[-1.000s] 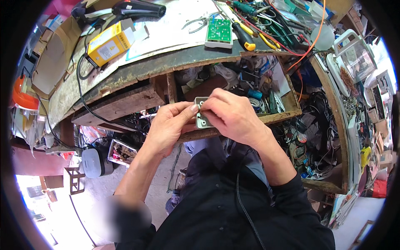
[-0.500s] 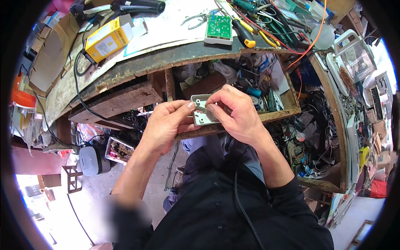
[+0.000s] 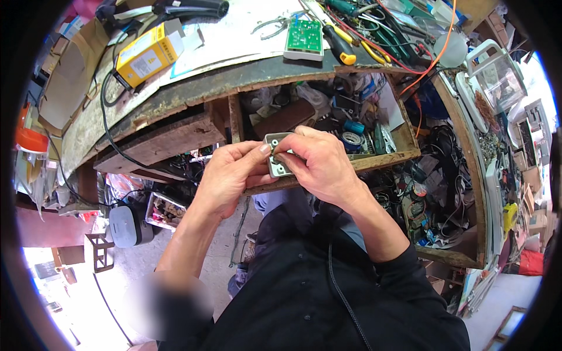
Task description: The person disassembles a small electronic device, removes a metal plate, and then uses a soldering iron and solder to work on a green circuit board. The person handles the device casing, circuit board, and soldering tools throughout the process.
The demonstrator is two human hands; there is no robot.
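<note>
Gripping grey plastic housing half [image 3: 278,169] at its left end: left hand [image 3: 225,175], thumb on rim, other fingertips hidden beneath. Right hand [image 3: 321,161], thumb and forefinger nearly together inside housing half, covers right part; whether they pinch anything, cannot tell. Housing half held over wooden drawer front [image 3: 383,160].
</note>
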